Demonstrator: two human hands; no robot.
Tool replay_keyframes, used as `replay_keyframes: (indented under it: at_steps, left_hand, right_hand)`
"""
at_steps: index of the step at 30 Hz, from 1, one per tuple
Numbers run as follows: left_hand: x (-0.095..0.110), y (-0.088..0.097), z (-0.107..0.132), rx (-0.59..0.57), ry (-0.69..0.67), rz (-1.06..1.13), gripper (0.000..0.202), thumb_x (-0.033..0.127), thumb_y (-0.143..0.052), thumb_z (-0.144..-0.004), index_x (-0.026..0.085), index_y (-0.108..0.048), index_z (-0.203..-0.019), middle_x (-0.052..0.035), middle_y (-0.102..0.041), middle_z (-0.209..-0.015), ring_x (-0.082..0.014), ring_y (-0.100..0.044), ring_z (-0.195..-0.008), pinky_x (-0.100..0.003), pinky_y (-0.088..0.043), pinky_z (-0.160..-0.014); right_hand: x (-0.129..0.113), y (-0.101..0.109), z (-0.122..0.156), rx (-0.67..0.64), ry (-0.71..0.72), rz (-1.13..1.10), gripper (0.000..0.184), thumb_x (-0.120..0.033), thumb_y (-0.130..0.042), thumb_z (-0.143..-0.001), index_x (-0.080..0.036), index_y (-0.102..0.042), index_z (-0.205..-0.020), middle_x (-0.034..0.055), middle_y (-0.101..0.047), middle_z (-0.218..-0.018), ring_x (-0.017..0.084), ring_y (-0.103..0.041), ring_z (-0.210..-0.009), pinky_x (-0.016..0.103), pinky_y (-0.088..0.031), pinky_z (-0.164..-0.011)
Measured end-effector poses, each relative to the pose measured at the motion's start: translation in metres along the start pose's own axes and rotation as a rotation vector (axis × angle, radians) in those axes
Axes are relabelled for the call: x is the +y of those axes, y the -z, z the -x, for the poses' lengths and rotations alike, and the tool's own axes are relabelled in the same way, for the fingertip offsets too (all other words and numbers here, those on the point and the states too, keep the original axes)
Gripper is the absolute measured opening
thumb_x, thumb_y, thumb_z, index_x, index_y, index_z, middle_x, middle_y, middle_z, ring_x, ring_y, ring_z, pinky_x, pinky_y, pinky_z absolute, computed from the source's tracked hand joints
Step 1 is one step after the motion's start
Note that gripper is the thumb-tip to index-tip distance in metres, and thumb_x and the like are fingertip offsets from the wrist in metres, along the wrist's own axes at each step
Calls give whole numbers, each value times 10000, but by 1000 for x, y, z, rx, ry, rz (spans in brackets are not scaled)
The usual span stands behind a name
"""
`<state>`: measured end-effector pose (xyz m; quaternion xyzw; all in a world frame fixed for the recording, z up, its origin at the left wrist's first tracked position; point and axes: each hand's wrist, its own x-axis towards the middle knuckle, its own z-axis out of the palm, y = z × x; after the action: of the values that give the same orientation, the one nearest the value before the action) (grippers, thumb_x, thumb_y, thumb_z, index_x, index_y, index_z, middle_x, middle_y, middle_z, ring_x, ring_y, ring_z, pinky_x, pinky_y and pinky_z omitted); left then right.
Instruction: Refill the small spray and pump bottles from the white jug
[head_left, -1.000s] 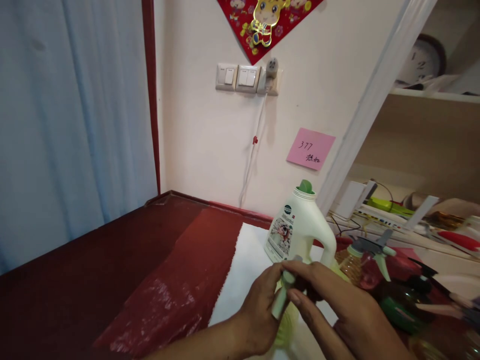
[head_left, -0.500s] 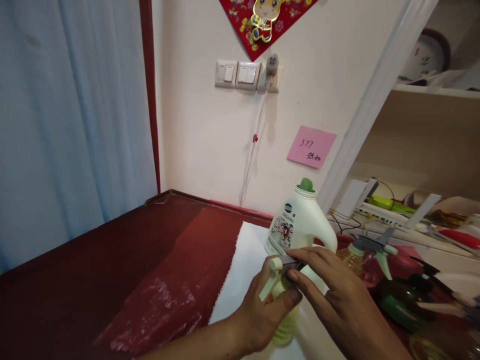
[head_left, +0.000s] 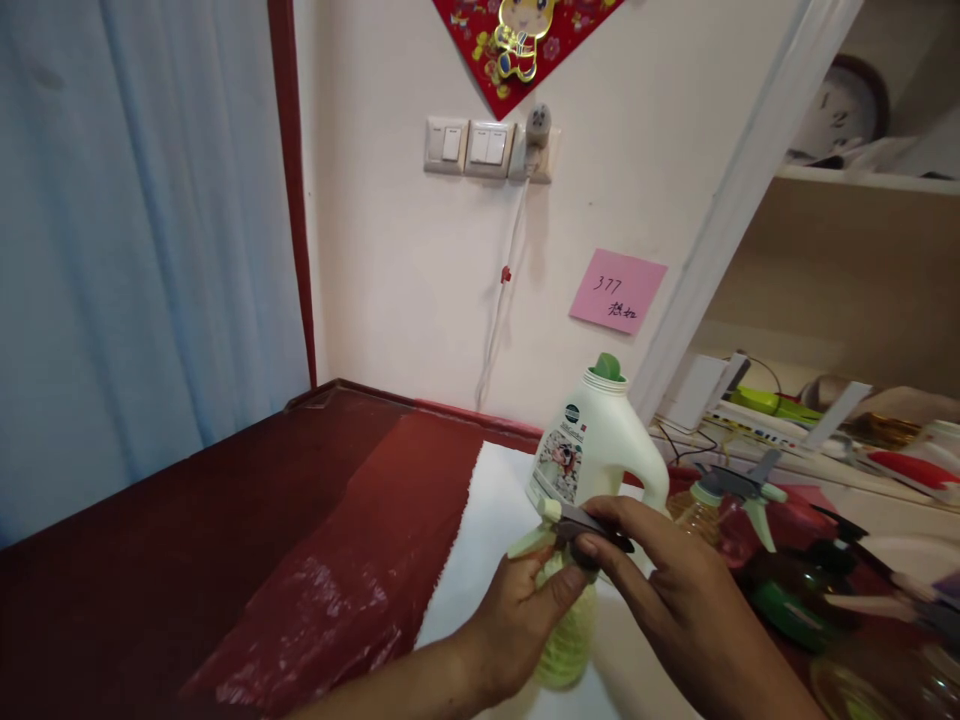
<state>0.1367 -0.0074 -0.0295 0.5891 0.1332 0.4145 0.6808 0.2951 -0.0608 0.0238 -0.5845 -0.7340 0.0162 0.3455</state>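
A clear spray bottle (head_left: 568, 645) with pale green liquid stands on a white sheet (head_left: 480, 560), directly below both hands. My left hand (head_left: 506, 620) is closed around the bottle's neck. The fingers of my right hand (head_left: 675, 585) pinch the grey spray head (head_left: 581, 522), whose pale nozzle and trigger point left. Whether the head's collar is fully seated on the neck is hidden by my fingers. Just behind, a white jug (head_left: 600, 430) with a handle and a flower label stands uncapped, a green spout showing in its mouth.
At the right are a second spray bottle (head_left: 705, 505), a dark bottle (head_left: 802, 600) and other clutter. A router (head_left: 772, 425) sits on the ledge behind them. Thin red plastic (head_left: 322, 600) covers the table's left part, beside a blue curtain (head_left: 135, 230). A pink note (head_left: 619, 290) is on the wall.
The spray head has turned a little, and more of its grey rear shows. My left hand's grip has shifted slightly, uncovering more of the trigger and bottle. The view has moved slightly.
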Motion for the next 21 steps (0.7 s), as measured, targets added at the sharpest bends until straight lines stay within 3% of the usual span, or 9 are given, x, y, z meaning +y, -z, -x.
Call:
replay_keyframes:
  at_steps: [3,7,16,21]
  left_hand:
    - [-3,-3,-1,24,-22,29,425,273,-761,-827,188,-651,-1228,-82,-698,-1242,-300,-602,-1220,-431,-414,-1058]
    - [-4,-8,-4,110,-2,131,511,133,-785,-751,196,-618,-1229,-76,-703,-1239,-290,-628,-1187,-396,-450,-1009]
    - [1,-2,-4,7,-22,73,301,292,-700,-894,189,-711,-1177,-68,-725,-1200,-279,-615,-1202,-404,-410,-1052]
    - [0,0,-1,-32,-13,52,333,341,-667,-917,191,-700,-1212,-82,-715,-1221,-302,-585,-1253,-421,-405,-1058]
  right_hand:
    - [1,-1,2,-41,-22,-35,172,-409,-495,-997,-304,-582,-1101,-10,-692,-997,171,-659,-899,289,-519,-744]
    - [2,-2,1,-35,-11,-38,158,-403,-500,-995,-309,-573,-1100,-20,-688,-977,159,-658,-869,272,-515,-722]
    - [3,-3,1,27,30,20,140,-399,-510,-991,-319,-570,-1090,-28,-685,-942,159,-664,-831,269,-519,-695]
    - [4,-4,0,31,23,24,148,-401,-507,-992,-316,-574,-1093,-22,-690,-957,165,-666,-846,277,-524,-703]
